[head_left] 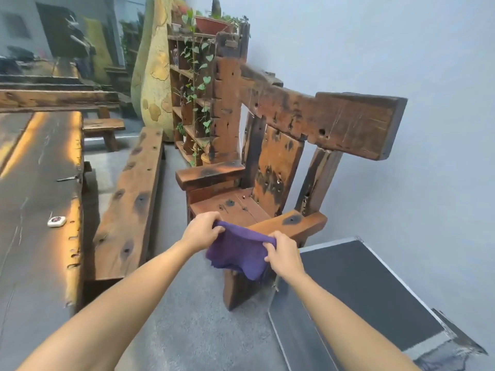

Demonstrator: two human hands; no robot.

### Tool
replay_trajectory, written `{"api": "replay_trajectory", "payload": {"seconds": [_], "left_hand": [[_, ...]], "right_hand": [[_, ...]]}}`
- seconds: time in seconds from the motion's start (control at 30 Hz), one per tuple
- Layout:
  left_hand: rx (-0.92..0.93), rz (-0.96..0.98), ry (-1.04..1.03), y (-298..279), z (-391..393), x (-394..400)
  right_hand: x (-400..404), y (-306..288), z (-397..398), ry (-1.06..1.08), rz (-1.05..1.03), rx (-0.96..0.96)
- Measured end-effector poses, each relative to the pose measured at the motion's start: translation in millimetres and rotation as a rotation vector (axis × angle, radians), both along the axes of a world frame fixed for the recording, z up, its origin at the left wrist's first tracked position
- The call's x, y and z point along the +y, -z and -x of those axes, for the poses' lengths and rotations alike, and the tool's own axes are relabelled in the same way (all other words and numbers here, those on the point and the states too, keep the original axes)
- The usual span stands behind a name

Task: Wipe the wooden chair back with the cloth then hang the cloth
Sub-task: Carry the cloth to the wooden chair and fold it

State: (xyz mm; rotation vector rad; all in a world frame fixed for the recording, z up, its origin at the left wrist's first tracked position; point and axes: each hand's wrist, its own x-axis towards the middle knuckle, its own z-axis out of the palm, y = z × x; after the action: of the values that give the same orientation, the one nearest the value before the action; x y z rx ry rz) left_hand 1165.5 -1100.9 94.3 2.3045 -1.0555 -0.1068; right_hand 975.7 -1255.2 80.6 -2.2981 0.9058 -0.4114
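Note:
A heavy rustic wooden chair stands ahead, its thick top rail (pixel 321 116) and back panel (pixel 276 167) facing me. A purple cloth (pixel 237 254) hangs stretched between both hands, just in front of the chair's near armrest (pixel 292 223) and below seat level. My left hand (pixel 202 231) pinches the cloth's upper left edge. My right hand (pixel 284 255) grips its upper right edge beside the armrest. The cloth's lower part hangs loose over the chair's front leg.
A long wooden bench (pixel 128 204) runs along a dark table (pixel 34 196) on the left, with a small white object (pixel 56 221) on the table. A plant shelf (pixel 192 97) stands behind the chair. A dark flat case (pixel 361 295) lies at right by the wall.

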Motion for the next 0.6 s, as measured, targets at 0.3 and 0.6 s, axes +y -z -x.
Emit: {"api": "replay_trajectory", "payload": {"seconds": [0.3,0.6], "left_hand": [[-0.082,0.192,0.024,-48.3,-140.9,-90.7],[-0.224,0.1,0.096,-96.7,-308.8,-207.1]], "right_hand": [[-81.7,-43.4,-149.0,0.095,-0.064,-0.278],[-181.3,-81.3,-309.9,0.172,-0.101,-0.419]]}}
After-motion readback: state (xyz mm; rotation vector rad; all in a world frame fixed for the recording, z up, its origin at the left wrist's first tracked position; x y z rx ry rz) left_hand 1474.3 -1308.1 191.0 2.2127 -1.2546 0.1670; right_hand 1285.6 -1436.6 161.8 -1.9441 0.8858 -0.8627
